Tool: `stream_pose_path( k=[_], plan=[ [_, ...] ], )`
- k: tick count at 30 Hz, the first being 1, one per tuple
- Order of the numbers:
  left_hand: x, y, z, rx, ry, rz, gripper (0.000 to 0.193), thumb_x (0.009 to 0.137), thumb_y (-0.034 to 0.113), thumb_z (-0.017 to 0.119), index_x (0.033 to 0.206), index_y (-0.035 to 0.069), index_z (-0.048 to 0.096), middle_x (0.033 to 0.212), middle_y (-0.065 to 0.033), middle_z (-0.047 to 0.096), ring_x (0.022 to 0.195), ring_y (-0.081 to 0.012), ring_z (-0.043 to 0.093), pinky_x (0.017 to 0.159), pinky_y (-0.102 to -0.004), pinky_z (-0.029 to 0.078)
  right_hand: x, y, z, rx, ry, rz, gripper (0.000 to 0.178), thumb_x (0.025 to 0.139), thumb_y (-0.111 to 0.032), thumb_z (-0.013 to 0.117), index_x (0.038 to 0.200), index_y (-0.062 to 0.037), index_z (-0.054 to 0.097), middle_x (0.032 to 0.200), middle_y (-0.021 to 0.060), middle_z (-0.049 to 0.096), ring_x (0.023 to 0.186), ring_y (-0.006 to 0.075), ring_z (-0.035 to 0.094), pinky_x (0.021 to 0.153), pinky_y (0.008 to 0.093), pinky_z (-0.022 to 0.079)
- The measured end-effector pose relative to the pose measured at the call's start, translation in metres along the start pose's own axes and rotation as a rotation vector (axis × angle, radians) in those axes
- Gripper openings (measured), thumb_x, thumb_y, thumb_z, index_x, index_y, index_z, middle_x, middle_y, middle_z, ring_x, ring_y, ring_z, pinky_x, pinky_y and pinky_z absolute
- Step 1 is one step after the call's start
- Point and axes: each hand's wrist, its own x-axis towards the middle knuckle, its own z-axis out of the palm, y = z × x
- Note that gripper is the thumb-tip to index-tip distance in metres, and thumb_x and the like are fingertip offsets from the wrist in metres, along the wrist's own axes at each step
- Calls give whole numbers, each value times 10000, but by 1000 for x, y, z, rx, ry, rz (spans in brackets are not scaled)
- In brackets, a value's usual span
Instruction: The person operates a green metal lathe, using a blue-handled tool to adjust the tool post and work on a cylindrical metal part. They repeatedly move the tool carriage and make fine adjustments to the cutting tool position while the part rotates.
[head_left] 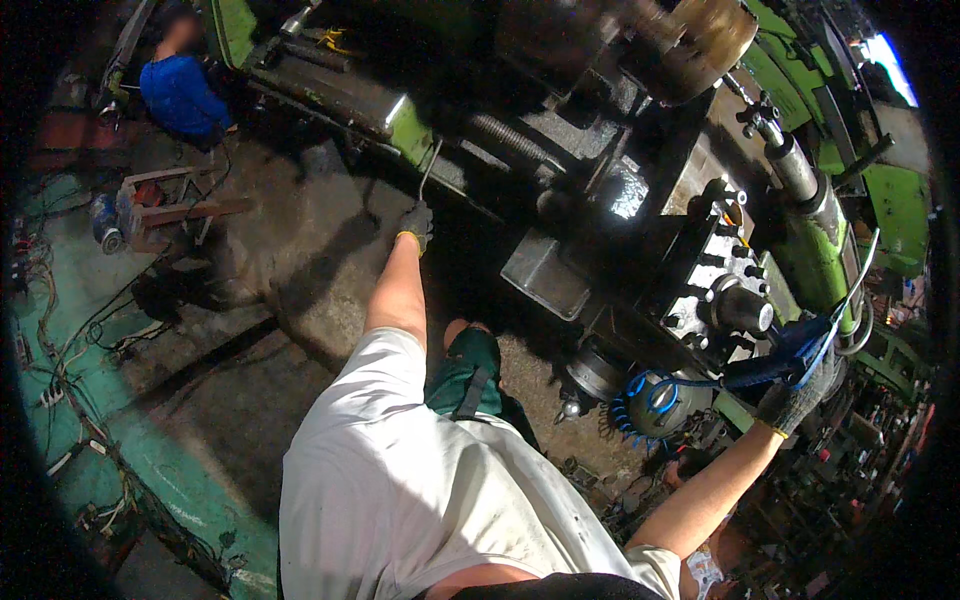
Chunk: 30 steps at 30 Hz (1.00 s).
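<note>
My left hand (416, 222), in a grey knitted glove with a yellow cuff, is closed around the lower end of a thin bent metal rod (431, 170). The rod rises beside a green lathe part (409, 132); whether it is fixed there I cannot tell. Far to the right, my right hand (800, 395), gloved alike, is at a dark blue object (775, 362) below the green tailstock (825, 250). Its fingers look curled, but what they grip is partly hidden. A blue coiled hose (632, 408) runs toward that blue object.
The lathe spans the top and right, with a large chuck (705, 45), a lead screw (515, 138), a bolted tool post (735, 285) and a metal tray (545, 275). A person in blue (180, 95) is at upper left. Cables (110, 450) lie across the green floor (185, 500).
</note>
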Motion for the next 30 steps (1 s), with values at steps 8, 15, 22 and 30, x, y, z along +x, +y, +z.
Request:
stream_pose_path(
  k=[8,15,22,30],
  plan=[
    [3,5,2,-43,-29,-29,343,1037,505,403,1235,294,585,1285,-13,612,1202,-281,523,1016,-534,369,-2,37,1,-27,13,-38,336,893,-282,705,1074,2,702,1036,134,710,964,307,666,900,422,530],
    [-19,9,5,242,163,131,188,1014,414,512,1075,268,614,1082,31,638,1004,-187,574,859,-472,432,-7,8,8,602,90,266,457,988,-333,607,1240,46,648,1055,106,708,905,202,663,821,337,562],
    [-94,24,72,116,295,294,308,988,471,614,806,223,625,689,37,580,591,-144,505,582,-382,401,-11,8,15,590,179,374,404,990,-275,593,1232,42,654,1022,115,714,866,194,673,776,336,563],
    [-123,53,73,343,333,382,453,914,581,676,1051,150,698,843,-22,681,730,-164,595,672,-407,479,0,-14,13,789,88,367,367,952,-168,590,1246,43,645,1059,135,716,905,221,693,815,333,578]
  ],
)
